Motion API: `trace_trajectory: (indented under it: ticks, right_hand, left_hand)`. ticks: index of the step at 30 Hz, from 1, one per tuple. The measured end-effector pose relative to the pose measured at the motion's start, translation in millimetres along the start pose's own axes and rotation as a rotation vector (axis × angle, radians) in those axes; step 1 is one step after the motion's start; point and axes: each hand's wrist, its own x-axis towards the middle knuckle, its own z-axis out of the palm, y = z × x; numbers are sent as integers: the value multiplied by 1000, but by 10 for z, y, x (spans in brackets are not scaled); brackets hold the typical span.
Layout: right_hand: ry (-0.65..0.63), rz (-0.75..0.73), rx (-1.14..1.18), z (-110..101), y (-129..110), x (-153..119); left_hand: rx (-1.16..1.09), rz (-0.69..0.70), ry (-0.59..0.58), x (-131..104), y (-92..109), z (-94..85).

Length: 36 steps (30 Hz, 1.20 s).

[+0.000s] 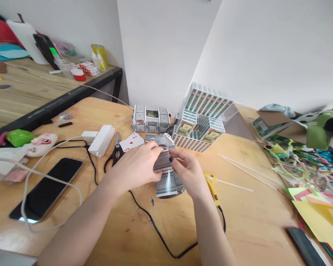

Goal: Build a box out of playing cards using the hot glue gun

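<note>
Head view: The left hand [138, 164] and right hand [187, 171], fingers closed, grip from either side a glossy, angular card structure [167, 184], grey-patterned, over the smooth wooden table [255, 221] near black-handled scissors [117, 152].

Bright light leaves white glare on the patterned cards [166, 181].

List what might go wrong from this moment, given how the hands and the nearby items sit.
1. The card structure could bend or crease if the grip of the left hand and right hand tightens.
2. The yellow corded tool lies close beside the right forearm and might get knocked; whether it is hot can't be seen.
3. The scissors lie near the left wrist, so a sideways move might bump them.
</note>
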Motion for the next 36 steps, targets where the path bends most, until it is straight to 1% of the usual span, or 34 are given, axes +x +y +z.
trace_trajectory:
  ticks: [4, 7, 11, 15, 18, 22, 24, 26, 28, 30, 32, 34, 36]
  right_hand:
    - [-3, -17, 5, -1, 13, 0]
    - [16, 7, 31, -20, 40, 12]
    - [23, 71, 178, -53, 66, 45]
    - [-13, 104, 360, -60, 65, 87]
    - [-105, 138, 451, -62, 71, 118]
    - [-302, 232, 490, -78, 98, 133]
    - [-378, 253, 484, -82, 112, 130]
    - [-422, 245, 468, -78, 123, 124]
    - [-439, 223, 447, -68, 122, 114]
    - [-430, 193, 410, -56, 102, 93]
    - [-365, 134, 321, -53, 61, 60]
    - [-231, 32, 165, -75, 6, 20]
    - [-46, -84, 12, -134, -47, -12]
  left_hand:
    - [66, 11, -14, 14, 37, -6]
    - [158, 11, -26, 33, 88, -8]
    - [189, 22, 27, 54, 150, 12]
    - [180, 48, 97, 66, 162, 53]
    - [185, 67, 128, 57, 148, 53]
    - [204, 81, 201, 10, 140, 1]
    - [214, 100, 244, -18, 147, -27]
    - [216, 131, 282, -40, 155, -46]
    - [209, 165, 306, -52, 157, -53]
    - [195, 192, 317, -55, 148, -51]
    - [180, 204, 323, -49, 129, -46]
    - [161, 207, 332, -41, 101, -42]
    - [136, 207, 339, -33, 68, -46]
